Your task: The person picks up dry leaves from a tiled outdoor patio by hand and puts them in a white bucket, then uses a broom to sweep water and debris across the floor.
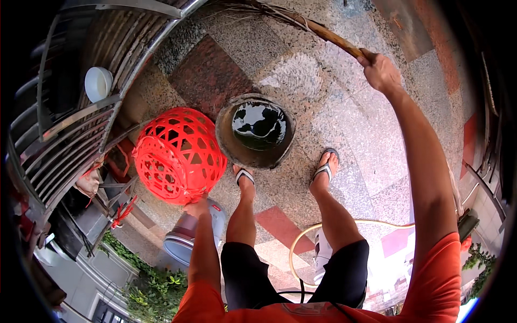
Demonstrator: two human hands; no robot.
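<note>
On the left, my left hand [197, 206] is closed on the near edge of a red plastic lattice basket [180, 153], which is tilted on its side above the floor. At the upper right, my right hand [382, 74] grips the end of a wooden broom handle [336, 40]. The handle slants away to the upper left, where thin twigs of the broom show at the top of the picture, partly cut off. Between my arms a round dark basin [228, 134] stands on the floor, holding dark water that reflects light. The basket's right side is close to the basin.
A metal rack [81, 116] with a white bowl [98, 84] lines the left side. Below the basket, a grey-blue bucket [180, 245] is beside my left leg. A yellow hose [293, 248] curves around my right leg on the stone-tiled floor. Green plants [156, 293] grow at lower left.
</note>
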